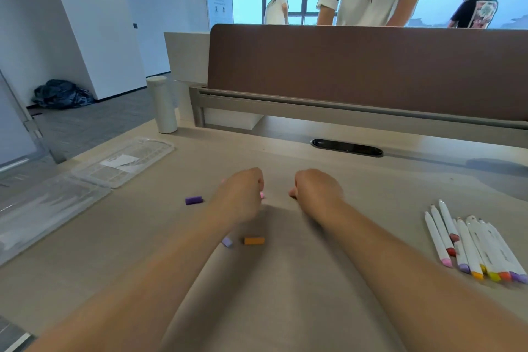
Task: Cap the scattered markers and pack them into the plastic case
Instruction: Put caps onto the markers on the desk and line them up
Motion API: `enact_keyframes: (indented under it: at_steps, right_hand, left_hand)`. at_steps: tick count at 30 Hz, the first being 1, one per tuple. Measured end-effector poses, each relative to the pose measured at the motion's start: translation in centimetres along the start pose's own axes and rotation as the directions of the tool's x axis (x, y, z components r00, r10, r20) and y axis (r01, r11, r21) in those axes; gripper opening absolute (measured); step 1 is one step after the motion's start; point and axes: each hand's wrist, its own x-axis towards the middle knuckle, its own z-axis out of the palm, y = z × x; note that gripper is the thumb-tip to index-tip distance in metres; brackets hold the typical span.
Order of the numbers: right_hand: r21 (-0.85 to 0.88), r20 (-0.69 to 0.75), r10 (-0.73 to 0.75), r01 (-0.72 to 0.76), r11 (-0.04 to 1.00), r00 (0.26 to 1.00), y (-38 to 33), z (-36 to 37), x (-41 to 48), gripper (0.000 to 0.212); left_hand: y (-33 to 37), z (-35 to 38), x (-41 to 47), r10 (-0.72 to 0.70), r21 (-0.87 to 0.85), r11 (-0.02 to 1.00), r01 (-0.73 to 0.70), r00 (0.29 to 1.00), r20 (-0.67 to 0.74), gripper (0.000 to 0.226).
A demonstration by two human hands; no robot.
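My left hand [243,190] is curled over the middle of the desk, and a pink cap [261,195] shows at its fingertips. Another bit of pink [223,180] peeks out behind its knuckles. Just to the right, my right hand [317,188] is closed in a fist with nothing visible in it. Loose caps lie near my left forearm: a purple cap [193,200], a lilac cap [227,241] and an orange cap [254,240]. Several white markers [471,246], uncapped at their far ends, lie together at the right. The clear plastic case [85,177] lies open at the left.
A white bottle [162,104] stands at the back left. A brown divider panel [371,66] closes the far side of the desk, with a black cable slot [346,147] in front of it. People stand beyond the divider.
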Motion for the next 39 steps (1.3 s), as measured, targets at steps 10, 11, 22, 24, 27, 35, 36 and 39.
enact_keyframes:
  at_steps: [10,11,22,24,27,35,36,39]
  right_hand:
    - [0.036,-0.010,-0.014,0.014,0.999,1.000,-1.2,1.5,-0.1,0.016]
    - [0.056,-0.024,-0.020,0.021,0.998,1.000,-1.4,1.5,-0.2,0.017]
    - [0.213,-0.016,-0.059,0.060,0.975,0.998,-2.2,1.6,-2.0,0.016]
    - [0.235,-0.017,-0.076,0.078,0.969,0.997,-2.8,1.2,-2.7,0.018]
    - [0.277,-0.004,-0.096,0.094,0.956,0.995,-3.7,0.3,-4.1,0.025]
    - [0.254,0.099,-0.216,0.185,0.949,0.971,-5.6,-1.2,-7.4,0.025]
    - [0.222,0.124,-0.226,0.195,0.955,0.966,-5.8,-1.3,-7.8,0.027]
    - [0.138,0.152,-0.237,0.217,0.966,0.960,-6.1,-1.1,-8.6,0.027]
  left_hand:
    - [-1.8,0.8,1.6,-0.007,0.192,0.981,-0.006,0.997,0.071,0.015]
    - [-1.8,0.9,1.8,-0.013,0.197,0.980,-0.004,0.996,0.084,0.019]
    - [-1.2,1.0,0.5,-0.029,0.282,0.959,0.009,0.997,0.069,0.019]
    - [-1.2,0.7,-0.1,-0.051,0.275,0.961,0.036,0.998,0.047,0.014]
    - [-1.5,-0.1,-1.4,-0.065,0.337,0.940,0.047,0.997,0.043,0.021]
    - [-3.2,-2.7,-6.2,-0.050,0.072,0.996,0.049,0.999,0.016,0.019]
    - [-3.5,-2.7,-6.7,-0.051,0.022,0.998,0.051,0.999,-0.003,0.012]
    - [-3.9,-2.7,-8.3,-0.023,0.060,0.998,0.021,0.999,0.029,0.020]
